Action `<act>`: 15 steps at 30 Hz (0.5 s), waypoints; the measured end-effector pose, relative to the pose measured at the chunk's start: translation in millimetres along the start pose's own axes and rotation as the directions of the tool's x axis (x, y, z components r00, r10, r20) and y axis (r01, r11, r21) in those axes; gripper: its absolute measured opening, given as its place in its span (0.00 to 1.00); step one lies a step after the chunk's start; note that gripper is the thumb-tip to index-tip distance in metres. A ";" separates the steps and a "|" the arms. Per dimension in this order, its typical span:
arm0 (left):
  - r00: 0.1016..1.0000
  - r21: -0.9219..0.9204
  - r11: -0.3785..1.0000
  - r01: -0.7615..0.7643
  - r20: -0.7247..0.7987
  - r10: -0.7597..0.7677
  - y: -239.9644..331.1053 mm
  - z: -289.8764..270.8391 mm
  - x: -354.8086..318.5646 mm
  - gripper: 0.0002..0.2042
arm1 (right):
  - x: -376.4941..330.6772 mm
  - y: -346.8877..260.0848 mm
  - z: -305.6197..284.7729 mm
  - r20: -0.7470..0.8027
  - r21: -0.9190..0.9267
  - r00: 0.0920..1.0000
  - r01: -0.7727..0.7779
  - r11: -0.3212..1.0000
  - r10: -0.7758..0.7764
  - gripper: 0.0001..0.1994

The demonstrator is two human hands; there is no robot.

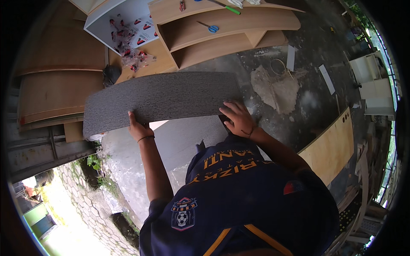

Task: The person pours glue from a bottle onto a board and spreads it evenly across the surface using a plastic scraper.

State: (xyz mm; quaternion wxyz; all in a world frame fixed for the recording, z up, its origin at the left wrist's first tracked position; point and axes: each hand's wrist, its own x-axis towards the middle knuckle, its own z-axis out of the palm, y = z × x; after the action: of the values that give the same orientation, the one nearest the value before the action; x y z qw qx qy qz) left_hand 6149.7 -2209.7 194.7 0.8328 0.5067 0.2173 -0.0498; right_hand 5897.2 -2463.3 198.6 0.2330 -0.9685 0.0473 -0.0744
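Observation:
A long, dark grey board (171, 94) with a fine streaked surface stretches across in front of me. Its near edge is gripped by my left hand (140, 130), left of the middle, with the thumb on the upper face and the other fingers mostly hidden underneath. Toward the right end, my right hand (237, 118) holds that same edge, fingers bent over the top and part of the grip out of sight. A thin dark band circles each wrist.
Beyond the board stands a wooden shelf unit (230, 25) with blue-handled scissors (208, 27) and a green-handled tool (232, 10). A white box (98, 25) with small plastic packets (124, 38) is at its left. A cloth sheet (275, 89) and a plywood panel (329, 147) lie right.

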 end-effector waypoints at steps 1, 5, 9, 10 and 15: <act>0.999 -0.021 0.999 -0.035 -0.025 0.034 0.2 7.5 3.0 0.21 | 3.7 17.6 -2.8 -0.008 0.038 1.000 0.006 0.999 -0.005 0.23; 0.984 0.022 0.987 -0.160 -0.073 0.161 -1.3 53.2 8.6 0.22 | -7.6 113.4 1.5 0.036 0.242 0.987 -0.160 0.957 0.156 0.21; 0.924 0.133 0.931 -0.339 -0.143 0.356 8.3 143.4 4.1 0.23 | -89.3 234.6 29.2 0.108 0.331 0.873 -0.483 0.811 0.476 0.19; 0.919 0.161 0.928 -0.336 -0.160 0.360 17.2 161.1 8.5 0.23 | -113.7 260.0 34.1 0.142 0.313 0.824 -0.564 0.765 0.549 0.18; 0.906 0.100 0.909 -0.404 -0.092 0.413 43.2 229.8 45.8 0.25 | -206.3 338.0 24.4 0.219 0.151 0.568 -0.823 0.547 0.794 0.17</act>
State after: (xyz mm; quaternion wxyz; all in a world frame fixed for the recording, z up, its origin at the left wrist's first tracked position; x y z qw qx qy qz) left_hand 6275.6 -2381.5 301.4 0.7908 0.5753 0.1501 0.1455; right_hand 5678.9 -2726.3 -3.0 0.3567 -0.8048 0.4644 0.0968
